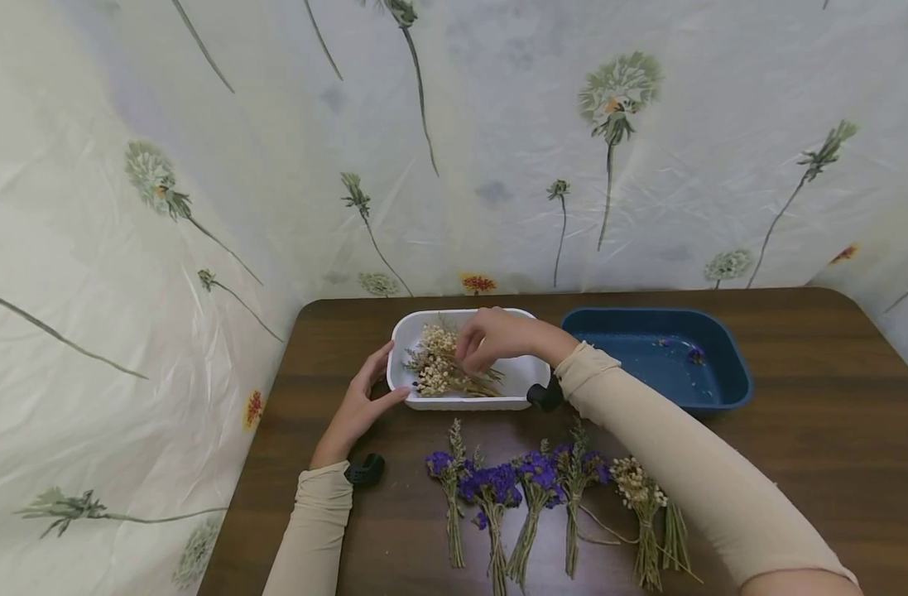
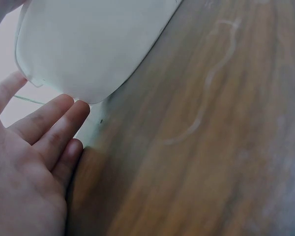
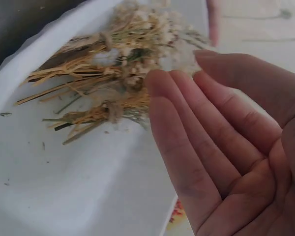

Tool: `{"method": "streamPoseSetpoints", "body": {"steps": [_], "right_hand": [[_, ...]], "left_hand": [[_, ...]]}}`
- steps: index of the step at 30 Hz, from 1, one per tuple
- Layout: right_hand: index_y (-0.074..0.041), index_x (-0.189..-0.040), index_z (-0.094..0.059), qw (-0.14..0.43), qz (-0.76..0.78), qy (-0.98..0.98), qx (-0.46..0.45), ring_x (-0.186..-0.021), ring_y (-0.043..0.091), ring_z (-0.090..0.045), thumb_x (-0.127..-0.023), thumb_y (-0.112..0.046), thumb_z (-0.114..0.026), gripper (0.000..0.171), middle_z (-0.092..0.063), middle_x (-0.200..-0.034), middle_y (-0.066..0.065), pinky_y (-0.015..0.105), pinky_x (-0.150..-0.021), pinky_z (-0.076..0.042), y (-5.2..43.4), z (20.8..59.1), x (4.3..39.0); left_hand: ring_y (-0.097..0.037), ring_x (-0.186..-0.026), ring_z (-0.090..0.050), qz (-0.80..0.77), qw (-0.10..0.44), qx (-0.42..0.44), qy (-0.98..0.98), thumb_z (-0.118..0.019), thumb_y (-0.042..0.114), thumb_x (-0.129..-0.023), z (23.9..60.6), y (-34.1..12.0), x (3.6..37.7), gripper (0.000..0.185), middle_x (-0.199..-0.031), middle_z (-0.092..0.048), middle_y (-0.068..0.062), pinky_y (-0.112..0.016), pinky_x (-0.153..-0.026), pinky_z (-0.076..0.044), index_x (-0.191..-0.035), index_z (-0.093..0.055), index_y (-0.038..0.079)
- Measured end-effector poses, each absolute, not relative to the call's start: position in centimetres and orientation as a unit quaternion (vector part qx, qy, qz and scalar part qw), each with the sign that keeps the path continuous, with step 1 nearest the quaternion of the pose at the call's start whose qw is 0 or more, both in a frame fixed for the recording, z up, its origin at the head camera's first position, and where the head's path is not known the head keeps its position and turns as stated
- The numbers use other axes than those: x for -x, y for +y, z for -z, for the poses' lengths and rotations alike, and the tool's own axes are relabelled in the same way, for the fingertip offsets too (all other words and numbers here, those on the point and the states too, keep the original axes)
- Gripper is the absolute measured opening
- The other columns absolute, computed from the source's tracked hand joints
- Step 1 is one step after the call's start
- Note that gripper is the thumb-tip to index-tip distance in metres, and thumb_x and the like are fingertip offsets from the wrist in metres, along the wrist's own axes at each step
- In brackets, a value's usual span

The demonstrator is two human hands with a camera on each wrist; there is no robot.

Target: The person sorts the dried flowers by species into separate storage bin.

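The right hand [image 1: 491, 338] hovers with fingers straight and loosely apart over the cream bunches [image 1: 442, 371] in the white tray [image 1: 524, 372], seemingly not touching them. At the tray's nine o'clock, the left hand [image 1: 358, 406] rests flat-fingered against its wall.

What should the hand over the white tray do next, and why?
Probably lower the right hand and pinch one cream bundle. Its fingers are open and hold nothing, just above the bundles in the white tray, while the left hand steadies the tray's side.
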State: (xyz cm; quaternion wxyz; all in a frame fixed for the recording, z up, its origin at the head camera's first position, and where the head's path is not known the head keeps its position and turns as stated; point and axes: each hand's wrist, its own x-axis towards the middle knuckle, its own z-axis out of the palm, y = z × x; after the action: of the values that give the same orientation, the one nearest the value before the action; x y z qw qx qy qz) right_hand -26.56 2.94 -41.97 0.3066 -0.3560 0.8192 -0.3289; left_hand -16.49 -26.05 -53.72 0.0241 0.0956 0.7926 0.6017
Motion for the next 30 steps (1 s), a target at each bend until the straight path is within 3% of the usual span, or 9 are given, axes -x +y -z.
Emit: {"method": "streamPoseSetpoints", "body": {"steps": [7, 15, 23, 30], "right_hand": [[-0.004, -0.117, -0.075, 0.282, 0.371, 0.815, 0.345, -0.100, 0.037, -0.074, -0.098, -0.020, -0.071, 0.025, -0.078, -0.107, 0.013, 0.048, -0.085, -0.062, 4.8, 40.6, 25.8], [-0.010, -0.113, -0.075, 0.240, 0.394, 0.826, 0.324, -0.089, 0.016, -0.074, -0.099, -0.023, -0.070, 0.019, -0.078, -0.106, 0.012, 0.034, -0.075, -0.062, 7.4, 39.9, 24.0], [-0.011, -0.110, -0.075, 0.216, 0.411, 0.832, 0.304, -0.085, 0.015, -0.074, -0.099, -0.022, -0.070, 0.016, -0.079, -0.102, 0.006, 0.049, -0.074, -0.062, 9.3, 40.7, 21.9], [-0.011, -0.111, -0.074, 0.178, 0.426, 0.840, 0.283, -0.086, 0.016, -0.074, -0.099, -0.025, -0.072, 0.019, -0.078, -0.102, 0.006, 0.038, -0.068, -0.062, 11.1, 40.3, 19.9]], "left_hand": [[-0.038, -0.146, -0.044, -0.602, 0.020, -0.099, 0.792, -0.074, 0.012, -0.096, 53.7, -26.1, 16.5, 0.080, -0.161, -0.044, -0.017, -0.061, -0.121, -0.031, -0.163, -0.032, 0.025], [-0.037, -0.147, -0.044, -0.603, 0.022, -0.100, 0.791, -0.074, 0.013, -0.096, 53.6, -26.1, 16.6, 0.080, -0.161, -0.044, -0.015, -0.061, -0.121, -0.031, -0.162, -0.033, 0.027], [-0.037, -0.146, -0.044, -0.598, 0.020, -0.099, 0.795, -0.075, 0.012, -0.095, 53.5, -26.0, 16.6, 0.081, -0.160, -0.045, -0.017, -0.061, -0.121, -0.032, -0.163, -0.032, 0.024], [-0.036, -0.147, -0.044, -0.598, 0.020, -0.098, 0.795, -0.075, 0.014, -0.095, 53.5, -25.9, 16.5, 0.081, -0.160, -0.045, -0.016, -0.059, -0.121, -0.032, -0.163, -0.032, 0.026]]}}
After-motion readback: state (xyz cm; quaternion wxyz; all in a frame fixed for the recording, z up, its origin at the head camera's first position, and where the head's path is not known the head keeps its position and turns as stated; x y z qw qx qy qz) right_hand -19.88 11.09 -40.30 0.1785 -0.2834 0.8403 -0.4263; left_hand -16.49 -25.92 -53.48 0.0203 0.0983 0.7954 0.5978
